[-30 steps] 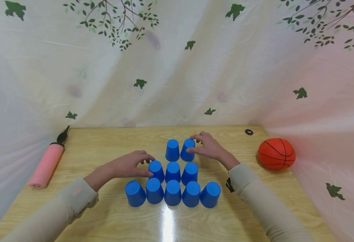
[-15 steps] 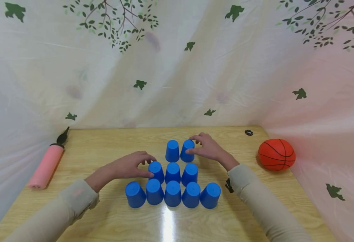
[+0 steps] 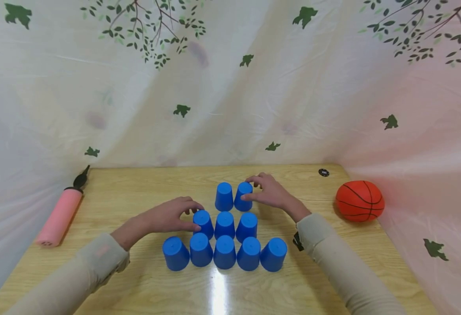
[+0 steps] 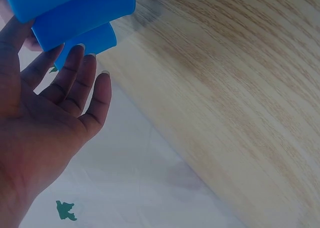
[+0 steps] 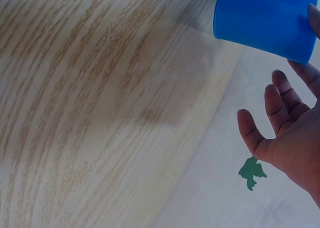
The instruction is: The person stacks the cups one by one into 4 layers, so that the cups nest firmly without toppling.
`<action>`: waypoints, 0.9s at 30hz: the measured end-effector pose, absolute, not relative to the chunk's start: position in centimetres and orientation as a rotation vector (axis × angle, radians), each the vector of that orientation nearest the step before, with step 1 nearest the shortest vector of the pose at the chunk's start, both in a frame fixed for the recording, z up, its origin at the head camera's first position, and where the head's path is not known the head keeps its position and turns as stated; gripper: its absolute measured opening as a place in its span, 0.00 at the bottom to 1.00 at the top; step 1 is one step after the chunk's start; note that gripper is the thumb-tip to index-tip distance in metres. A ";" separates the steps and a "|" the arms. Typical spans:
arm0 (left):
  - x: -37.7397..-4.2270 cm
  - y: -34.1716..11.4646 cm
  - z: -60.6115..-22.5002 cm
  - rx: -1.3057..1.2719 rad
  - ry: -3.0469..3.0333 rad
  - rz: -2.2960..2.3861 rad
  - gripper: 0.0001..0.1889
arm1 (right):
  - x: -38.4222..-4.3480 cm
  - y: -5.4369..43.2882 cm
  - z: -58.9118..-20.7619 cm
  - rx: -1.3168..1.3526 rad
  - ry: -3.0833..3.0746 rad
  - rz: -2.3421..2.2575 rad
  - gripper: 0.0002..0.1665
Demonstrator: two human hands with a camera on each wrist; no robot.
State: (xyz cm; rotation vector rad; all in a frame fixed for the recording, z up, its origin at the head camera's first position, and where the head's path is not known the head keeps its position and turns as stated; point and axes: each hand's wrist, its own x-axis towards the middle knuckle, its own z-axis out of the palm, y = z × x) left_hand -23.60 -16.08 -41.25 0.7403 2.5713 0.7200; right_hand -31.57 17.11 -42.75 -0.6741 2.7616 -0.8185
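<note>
Blue cups stand upside down on the table in three rows. My left hand [image 3: 172, 215] pinches the left cup [image 3: 203, 223] of the middle row between thumb and index finger, the other fingers spread behind it. In the left wrist view its index fingertip meets the edge of that cup [image 4: 90, 18]. At the back row, my right hand [image 3: 269, 190] holds the right cup [image 3: 243, 197] the same way, thumb on its side and index finger at its top edge. The right wrist view shows that cup [image 5: 265, 22] close, with the remaining fingers held away from it.
Beside the held one at the back stands another cup [image 3: 224, 197]. Several cups form the front row [image 3: 225, 253]. A pink hand pump [image 3: 62, 214] lies at the left edge, a red basketball [image 3: 359, 201] sits at right, and a black chip [image 3: 323, 173] lies far right.
Both hands keep their places on the same two cups. The whole view shifts very slightly; nothing else visibly moves.
</note>
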 end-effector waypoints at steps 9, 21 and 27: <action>-23.6 -16.1 -41.1 0.769 2.567 0.710 0.29 | -31.6 17.0 -42.7 -0.671 2.753 -0.831 0.39; -24.0 -16.3 -41.0 0.789 2.602 0.708 0.28 | -31.5 16.9 -42.6 -0.678 2.746 -0.834 0.39; -24.5 -16.6 -40.8 0.787 2.625 0.689 0.29 | -31.7 16.9 -42.8 -0.687 2.751 -0.824 0.39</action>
